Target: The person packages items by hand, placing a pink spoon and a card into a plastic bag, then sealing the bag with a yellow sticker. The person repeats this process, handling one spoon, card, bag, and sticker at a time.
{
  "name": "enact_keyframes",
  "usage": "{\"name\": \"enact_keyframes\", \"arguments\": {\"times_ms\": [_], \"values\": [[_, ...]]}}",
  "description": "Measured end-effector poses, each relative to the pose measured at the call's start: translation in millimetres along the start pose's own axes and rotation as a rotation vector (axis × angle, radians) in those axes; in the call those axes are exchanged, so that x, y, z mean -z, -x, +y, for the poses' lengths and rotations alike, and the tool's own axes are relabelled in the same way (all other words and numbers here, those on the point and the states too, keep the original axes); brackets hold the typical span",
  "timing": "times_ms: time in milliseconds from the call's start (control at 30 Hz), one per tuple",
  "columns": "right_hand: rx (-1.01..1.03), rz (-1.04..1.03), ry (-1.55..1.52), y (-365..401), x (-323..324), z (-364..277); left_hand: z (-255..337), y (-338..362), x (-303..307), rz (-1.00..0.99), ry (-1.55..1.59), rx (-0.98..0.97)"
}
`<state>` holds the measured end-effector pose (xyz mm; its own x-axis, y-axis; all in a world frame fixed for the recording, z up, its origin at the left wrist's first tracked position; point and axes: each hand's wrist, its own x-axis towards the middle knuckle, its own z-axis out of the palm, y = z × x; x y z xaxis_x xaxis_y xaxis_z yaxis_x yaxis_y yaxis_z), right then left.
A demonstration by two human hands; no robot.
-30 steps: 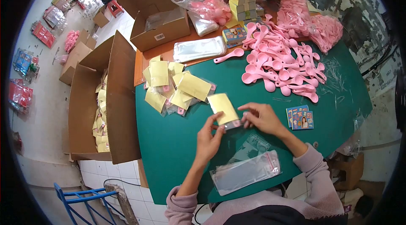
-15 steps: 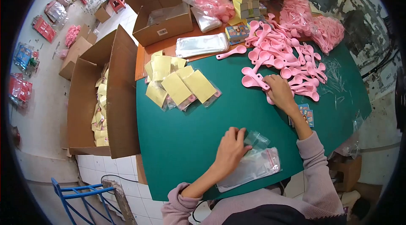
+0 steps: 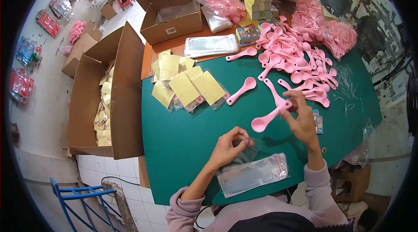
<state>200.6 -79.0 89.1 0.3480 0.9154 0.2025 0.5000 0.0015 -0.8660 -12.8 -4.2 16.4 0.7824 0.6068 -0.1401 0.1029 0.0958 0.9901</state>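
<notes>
1. Handling the clear bag point(image 3: 249, 152) with a light, steady pinch: probably best, so as not to crease such thin film.
2. Leaving the bowl of the pink spoon point(image 3: 273, 114) free of the fingers: likely wise too, for good control.
3. Gripping that spoon in the right hand point(image 3: 302, 121) by the handle end, thumb and fingertips closed on it, with the bowl out to the left over the green table point(image 3: 196, 134).
4. Pinching the bag between thumb and fingers of the left hand point(image 3: 227, 148), near the far edge of the stack of clear bags point(image 3: 252, 176); too see-through to tell the state of its mouth.
5. Minding a second spoon point(image 3: 273, 88) just behind the held one, partly hidden, with any touch from the right fingers impossible to tell.
</notes>
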Motion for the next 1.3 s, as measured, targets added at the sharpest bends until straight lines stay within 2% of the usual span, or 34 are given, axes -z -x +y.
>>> {"name": "enact_keyframes", "arguments": {"times_ms": [33, 67, 167, 267, 467, 500, 567, 633, 733, 833, 967, 1000, 1067, 1167, 1267, 1300], "values": [[0.002, -0.001, -0.003, 3.5, -3.7, 0.5, -2.8, -0.3, 1.7, -0.002, 0.178, 0.079], [0.017, -0.016, 0.003, 6.9, -7.9, 2.0, -2.6, -0.5, 2.2, 0.005, 0.277, 0.080], [0.056, -0.046, 0.025, 10.1, -12.9, 0.3, 7.5, 0.5, 7.2, -0.037, 0.290, 0.162], [0.060, 0.041, -0.104, 13.1, -18.3, 4.7, 3.5, 0.0, 7.7, -0.031, 0.331, 0.169], [0.051, -0.123, -0.068, 12.8, -18.9, -1.4, 7.6, 0.3, 4.9, 0.022, 0.304, 0.141], [0.097, -0.152, -0.039, 12.5, -22.5, -1.1, 7.4, 0.4, 5.1, 0.022, 0.304, 0.142], [0.142, -0.181, -0.010, 12.2, -26.3, 1.8, 7.1, 0.5, 5.6, -0.055, 0.301, 0.150], [0.037, -0.227, -0.154, 10.8, -28.0, 4.7, 10.4, 0.8, 4.0, -0.084, 0.350, 0.150], [-0.069, -0.264, -0.207, 9.4, -23.0, 4.6, 14.6, -0.6, 3.1, -0.114, 0.405, 0.124], [-0.026, -0.292, -0.172, 12.9, -30.9, -2.6, 12.8, -1.9, -1.4, -0.095, 0.380, 0.094], [-0.042, -0.299, -0.168, 15.0, -33.3, -3.6, 19.5, 0.6, -1.7, -0.012, 0.376, 0.133], [-0.038, -0.235, -0.256, 15.4, -33.2, 2.5, 18.5, 1.6, 0.6, -0.013, 0.376, 0.132], [-0.031, -0.168, -0.341, 15.6, -33.7, 6.0, 15.4, 3.7, 6.3, -0.233, 0.483, 0.238], [-0.018, -0.093, -0.386, 17.1, -33.9, 5.0, 25.4, 4.8, -3.0, -0.211, 0.552, 0.263], [0.024, -0.187, -0.211, 18.5, -30.3, 4.2, 27.7, 4.8, -6.6, -0.105, 0.538, 0.239], [0.235, -0.295, -0.095, 16.0, -29.1, 2.6, 31.9, 5.5, -6.3, -0.117, 0.541, 0.239]]}}
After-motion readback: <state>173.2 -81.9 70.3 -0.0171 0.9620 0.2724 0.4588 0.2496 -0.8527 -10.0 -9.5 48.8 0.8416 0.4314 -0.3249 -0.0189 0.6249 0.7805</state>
